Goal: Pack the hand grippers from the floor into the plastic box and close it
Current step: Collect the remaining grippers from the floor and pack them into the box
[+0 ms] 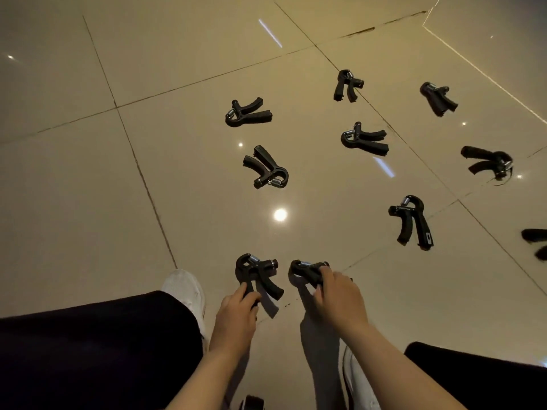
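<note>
Low centre of the frame, both hands reach down to the glossy tiled floor (88, 173). Left hand (236, 312): fingers and thumb curled round one handle of a black hand gripper (257, 276), spring end pointing up the frame. Right hand (340, 294): fingers curled over the handles of a second gripper (305, 269), only its looped head and spring showing past the knuckles. Seven more grippers lie loose on the tiles, well apart from each other: two at centre (248, 113) (268, 168), three in the upper right (347, 85) (438, 97) (365, 139), one at the right edge (488, 162), one at mid right (413, 221). Another dark piece (537, 242) is cut off at the right border; cannot tell what it is. Dark trouser legs fill the lower left (97, 350) and lower right corners, a white shoe (186, 291) beside the left one. Plastic box not seen in this view.
</note>
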Demonstrator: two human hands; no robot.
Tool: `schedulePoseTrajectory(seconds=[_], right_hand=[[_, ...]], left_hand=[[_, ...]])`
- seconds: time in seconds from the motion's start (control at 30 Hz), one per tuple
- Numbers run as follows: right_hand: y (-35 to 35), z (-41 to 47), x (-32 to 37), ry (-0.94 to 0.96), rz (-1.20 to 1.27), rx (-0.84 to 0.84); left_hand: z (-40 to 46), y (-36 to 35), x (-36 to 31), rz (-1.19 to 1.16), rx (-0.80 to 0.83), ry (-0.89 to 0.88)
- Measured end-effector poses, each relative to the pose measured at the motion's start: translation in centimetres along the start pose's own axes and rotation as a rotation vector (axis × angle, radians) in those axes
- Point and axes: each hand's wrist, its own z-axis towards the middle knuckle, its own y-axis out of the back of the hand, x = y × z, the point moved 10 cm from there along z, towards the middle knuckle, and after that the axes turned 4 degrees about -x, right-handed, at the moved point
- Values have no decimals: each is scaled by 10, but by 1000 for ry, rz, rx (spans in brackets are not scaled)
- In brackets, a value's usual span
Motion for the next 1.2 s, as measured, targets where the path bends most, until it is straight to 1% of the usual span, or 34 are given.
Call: schedulePoseTrajectory(seconds=[0.1,0.23,0.4,0.5,0.67,0.7,0.8,0.93,1.0,1.07,1.13,1.2], right_hand=[[18,-18,0,17,71,-66],[15,-41,-2,36,93,-48],[14,-45,-4,9,149,-48],[15,-37,-6,-32,216,-59],[2,-34,-11,-36,208,-4],[1,-33,-11,-39,211,1],[4,-32,-8,-39,177,-19],[13,-36,-12,-55,134,-67],[13,-39,-16,-64,182,-77],[15,-43,-20,-82,252,-88],[17,-48,-29,-167,360,-86],[20,-51,-40,-250,450,-82]], left_hand=[[-20,15,-17,-54,-40,-41],[-30,27,-35,-71,-40,-78],[-14,32,-43,-39,-31,-124],[-6,38,-35,-106,-102,-75],[-3,41,-12,-132,-197,20],[-5,40,-8,-116,-201,12],[-15,27,0,-28,-149,-37],[-24,24,2,-111,-176,2],[-24,24,-4,-157,-177,1],[-23,23,-6,-218,-163,55],[-24,24,-4,-263,-171,111],[-26,26,-6,-251,-191,95]])
